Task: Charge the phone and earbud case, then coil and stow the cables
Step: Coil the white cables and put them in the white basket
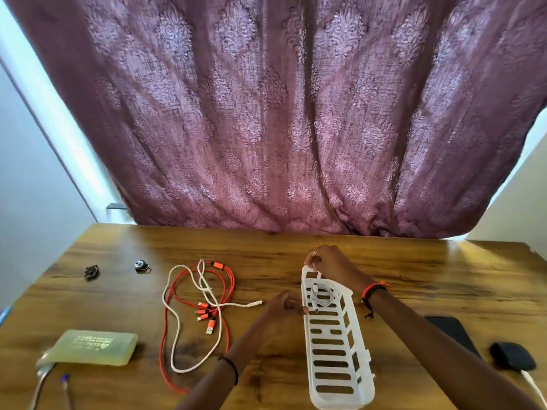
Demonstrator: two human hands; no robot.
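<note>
Head view only. A white slotted basket lies lengthwise on the desk. The right hand is at the basket's far end, its fingers curled over the end rim and gripping it. The left hand sits against the basket's left wall with its fingers bunched toward it; cannot tell whether they pinch the wall, a cable end, or nothing. One coiled white cable lies inside the basket at its far end, so one cable looks stowed. Left of the basket a red multi-plug cable and a loose white cable lie tangled together, uncoiled. Further left of the basket is a pale green power bank. Right of the basket are the dark phone and, beyond it, the earbud case, with a white lead reaching it. Judgement: the step in hand is seating the coil and steadying the basket. To do it well, hold the far rim firm so the light basket does not slide, press the coil flat on the slats with plug ends tucked inside, and keep them out of the slots. Next, separate the red cable from the white one before coiling, or the loops may knot.
</note>
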